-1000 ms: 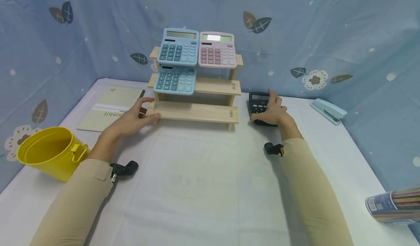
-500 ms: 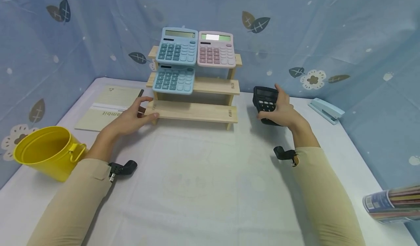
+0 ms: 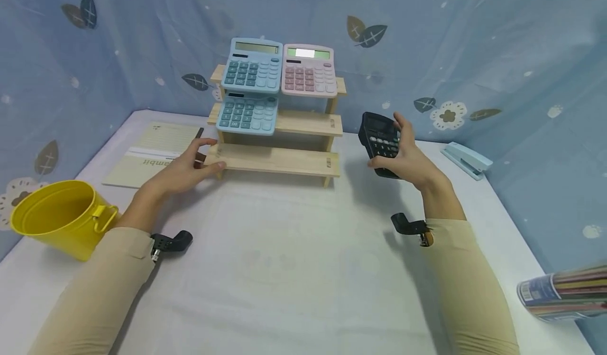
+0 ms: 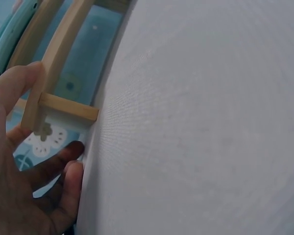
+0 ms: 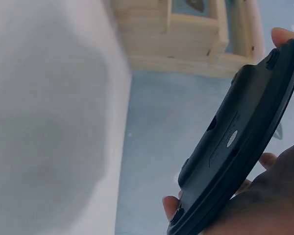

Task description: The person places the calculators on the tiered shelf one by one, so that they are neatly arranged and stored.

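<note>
My right hand (image 3: 411,157) holds a black calculator (image 3: 379,141) by its edges, thumb low and fingers at the far side. In the right wrist view the calculator's dark underside (image 5: 230,142) shows, raised off the white table and tilted. At the three-tier wooden shelf (image 3: 275,159), my left hand (image 3: 182,173) pinches the left end of the lowest plank, its thumb (image 4: 19,81) on the plank and a finger behind. On the top tier lean a blue calculator (image 3: 252,65) and a pink calculator (image 3: 308,70). Another blue calculator (image 3: 247,115) sits on the middle tier's left half.
A notebook (image 3: 147,155) with a dark pen (image 3: 199,132) lies behind my left hand. The yellow bucket (image 3: 61,213) stands beside my left forearm. A light blue stapler (image 3: 467,160) is at the back right, and a can of colored pencils (image 3: 540,294) at the right edge.
My right hand has lifted the black calculator off the table and tilted it. The left hand stays at the shelf's lowest plank. The view has shifted slightly.
</note>
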`<state>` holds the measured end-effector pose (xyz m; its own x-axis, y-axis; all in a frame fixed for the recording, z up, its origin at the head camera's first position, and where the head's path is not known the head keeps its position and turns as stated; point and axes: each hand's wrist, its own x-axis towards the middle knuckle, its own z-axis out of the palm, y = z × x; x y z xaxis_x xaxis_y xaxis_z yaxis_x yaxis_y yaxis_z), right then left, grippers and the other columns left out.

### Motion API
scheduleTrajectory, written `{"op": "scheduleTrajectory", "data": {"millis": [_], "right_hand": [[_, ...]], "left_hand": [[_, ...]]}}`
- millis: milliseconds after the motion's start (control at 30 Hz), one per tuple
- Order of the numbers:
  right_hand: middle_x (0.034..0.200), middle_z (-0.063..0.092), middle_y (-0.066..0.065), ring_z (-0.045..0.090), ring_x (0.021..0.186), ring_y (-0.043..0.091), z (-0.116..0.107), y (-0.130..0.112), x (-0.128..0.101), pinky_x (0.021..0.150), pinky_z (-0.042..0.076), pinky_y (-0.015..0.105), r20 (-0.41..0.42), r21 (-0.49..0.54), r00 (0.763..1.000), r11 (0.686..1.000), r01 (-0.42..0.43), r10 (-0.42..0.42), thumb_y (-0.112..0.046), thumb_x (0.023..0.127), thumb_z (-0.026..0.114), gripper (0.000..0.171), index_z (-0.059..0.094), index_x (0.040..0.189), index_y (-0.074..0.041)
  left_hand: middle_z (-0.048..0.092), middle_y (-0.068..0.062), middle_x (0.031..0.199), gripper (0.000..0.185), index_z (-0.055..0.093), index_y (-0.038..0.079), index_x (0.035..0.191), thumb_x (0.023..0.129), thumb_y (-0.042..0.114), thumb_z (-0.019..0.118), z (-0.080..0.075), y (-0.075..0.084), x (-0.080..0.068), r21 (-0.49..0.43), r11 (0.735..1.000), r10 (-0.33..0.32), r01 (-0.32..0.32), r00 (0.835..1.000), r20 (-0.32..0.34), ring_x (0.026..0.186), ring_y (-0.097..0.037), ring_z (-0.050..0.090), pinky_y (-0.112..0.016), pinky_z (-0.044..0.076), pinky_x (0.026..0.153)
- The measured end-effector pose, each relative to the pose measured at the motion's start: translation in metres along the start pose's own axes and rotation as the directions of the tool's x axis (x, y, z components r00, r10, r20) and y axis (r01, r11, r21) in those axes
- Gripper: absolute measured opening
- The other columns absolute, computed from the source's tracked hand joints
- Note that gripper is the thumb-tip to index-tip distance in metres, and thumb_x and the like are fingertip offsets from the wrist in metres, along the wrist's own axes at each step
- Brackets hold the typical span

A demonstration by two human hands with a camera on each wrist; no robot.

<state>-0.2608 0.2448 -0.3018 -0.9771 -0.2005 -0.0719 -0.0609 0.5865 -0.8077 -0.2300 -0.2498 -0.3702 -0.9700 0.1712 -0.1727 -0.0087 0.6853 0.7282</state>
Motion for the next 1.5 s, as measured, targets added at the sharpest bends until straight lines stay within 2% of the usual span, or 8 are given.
{"op": "scheduleTrajectory", "data": {"millis": [333, 533, 667, 867, 1033, 1167, 1333, 1500], "right_hand": [[0.171, -0.008, -0.004, 0.03, 0.143, 0.035, 0.007, -0.026, -0.011, 0.111, 0.033, 0.059, 0.031, 0.085, 0.995, 0.992, 0.09, -0.093, -0.015, 0.083, 0.08, 0.122, -0.01, 0.159, -0.048], [0.171, -0.002, -0.006, 0.03, 0.144, 0.033, 0.017, -0.041, -0.013, 0.113, 0.032, 0.058, 0.079, 0.067, 0.983, 0.985, 0.162, -0.167, -0.016, 0.082, 0.082, 0.121, -0.006, 0.16, -0.045], [0.17, 0.004, -0.005, 0.029, 0.145, 0.03, 0.026, -0.047, -0.009, 0.115, 0.029, 0.056, 0.092, 0.038, 0.971, 0.975, 0.218, -0.221, -0.02, 0.08, 0.084, 0.12, -0.001, 0.161, -0.043], [0.169, 0.007, -0.002, 0.029, 0.143, 0.029, 0.036, -0.054, -0.004, 0.115, 0.03, 0.055, 0.116, 0.023, 0.959, 0.966, 0.258, -0.259, -0.021, 0.078, 0.084, 0.119, 0.003, 0.162, -0.039], [0.166, 0.014, 0.009, 0.027, 0.143, 0.031, 0.039, -0.065, -0.003, 0.117, 0.025, 0.056, 0.11, -0.034, 0.944, 0.948, 0.317, -0.311, -0.02, 0.075, 0.086, 0.119, 0.006, 0.164, -0.027], [0.16, 0.022, 0.014, 0.027, 0.141, 0.03, 0.044, -0.073, 0.001, 0.118, 0.024, 0.056, 0.109, -0.127, 0.931, 0.924, 0.36, -0.347, -0.023, 0.072, 0.088, 0.118, 0.014, 0.163, -0.02], [0.161, 0.023, 0.016, 0.029, 0.14, 0.031, 0.053, -0.083, 0.004, 0.114, 0.031, 0.058, 0.131, -0.275, 0.953, 0.914, 0.299, -0.273, -0.035, 0.072, 0.088, 0.115, 0.018, 0.163, -0.023], [0.16, 0.027, 0.016, 0.032, 0.137, 0.039, 0.063, -0.095, 0.01, 0.108, 0.036, 0.058, 0.132, -0.366, 0.965, 0.893, 0.261, -0.228, -0.041, 0.072, 0.085, 0.111, 0.022, 0.163, -0.026]], "left_hand": [[0.046, -0.026, 0.144, 0.09, 0.009, 0.033, 0.163, 0.095, 0.068, 0.058, -0.001, -0.001, -0.002, 0.005, 1.0, 0.003, -0.003, 1.0, 0.002, 0.131, -0.044, 0.05, -0.056, 0.045, 0.095], [0.046, -0.028, 0.144, 0.091, 0.009, 0.031, 0.163, 0.096, 0.066, 0.059, 0.003, -0.004, 0.001, -0.01, 1.0, 0.018, -0.018, 1.0, 0.006, 0.131, -0.044, 0.05, -0.058, 0.043, 0.098], [0.045, -0.027, 0.144, 0.092, 0.009, 0.032, 0.164, 0.095, 0.067, 0.06, 0.004, -0.004, 0.002, -0.02, 1.0, 0.006, -0.006, 1.0, -0.001, 0.131, -0.043, 0.049, -0.058, 0.043, 0.098], [0.044, -0.027, 0.146, 0.092, 0.009, 0.033, 0.163, 0.095, 0.067, 0.06, 0.003, 0.0, 0.001, -0.012, 1.0, -0.002, 0.002, 1.0, -0.003, 0.132, -0.043, 0.048, -0.059, 0.042, 0.098], [0.045, -0.026, 0.145, 0.092, 0.01, 0.033, 0.163, 0.095, 0.067, 0.06, 0.005, 0.002, 0.004, -0.017, 1.0, 0.013, -0.013, 1.0, 0.002, 0.132, -0.043, 0.049, -0.059, 0.042, 0.099], [0.044, -0.027, 0.146, 0.092, 0.01, 0.033, 0.163, 0.094, 0.068, 0.06, 0.007, 0.001, 0.005, -0.023, 1.0, 0.002, -0.002, 1.0, 0.001, 0.133, -0.044, 0.049, -0.061, 0.042, 0.1], [0.042, -0.028, 0.148, 0.095, 0.008, 0.034, 0.163, 0.093, 0.07, 0.06, 0.006, -0.001, 0.004, -0.013, 1.0, -0.011, 0.011, 1.0, 0.004, 0.134, -0.045, 0.047, -0.063, 0.041, 0.102], [0.041, -0.029, 0.148, 0.094, 0.008, 0.033, 0.164, 0.094, 0.069, 0.059, 0.002, -0.002, 0.003, -0.003, 1.0, -0.007, 0.007, 1.0, -0.007, 0.134, -0.045, 0.046, -0.063, 0.04, 0.102]]}}
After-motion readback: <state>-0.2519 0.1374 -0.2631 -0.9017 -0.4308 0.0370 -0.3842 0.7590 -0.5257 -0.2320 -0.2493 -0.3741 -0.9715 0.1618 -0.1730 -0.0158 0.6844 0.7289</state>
